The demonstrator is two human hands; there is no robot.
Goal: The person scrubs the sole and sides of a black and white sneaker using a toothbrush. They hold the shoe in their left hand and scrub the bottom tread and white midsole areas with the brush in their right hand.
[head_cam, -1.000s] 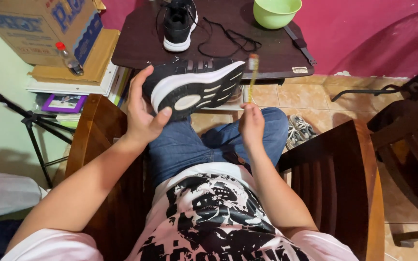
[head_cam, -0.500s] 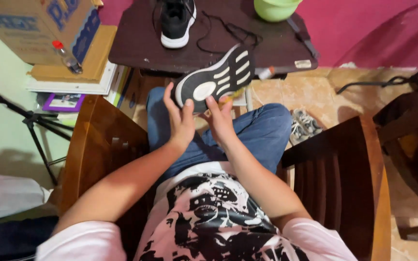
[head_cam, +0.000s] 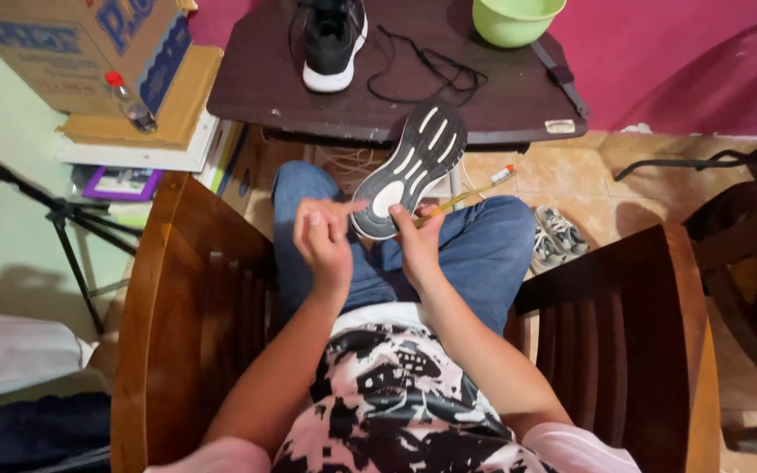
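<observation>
Head view: shoe [head_cam: 409, 171] held sole-up over the lap.
Right hand [head_cam: 420, 241] grasps shoe and toothbrush [head_cam: 470, 191]; left hand [head_cam: 326, 236], released, fingers its heel.

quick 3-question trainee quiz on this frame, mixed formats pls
1. True or false: the sneaker over the person's lap is turned sole up.
2. Which hand has the yellow toothbrush in its grip? A) left hand B) right hand C) neither
3. Fill in: on the dark table, the second sneaker stands beside a loose black ____, with a green bowl at the far edge.

Key
1. True; the white tread lines face the camera.
2. B; the right hand also steadies the sneaker's heel end.
3. Lace.
</observation>
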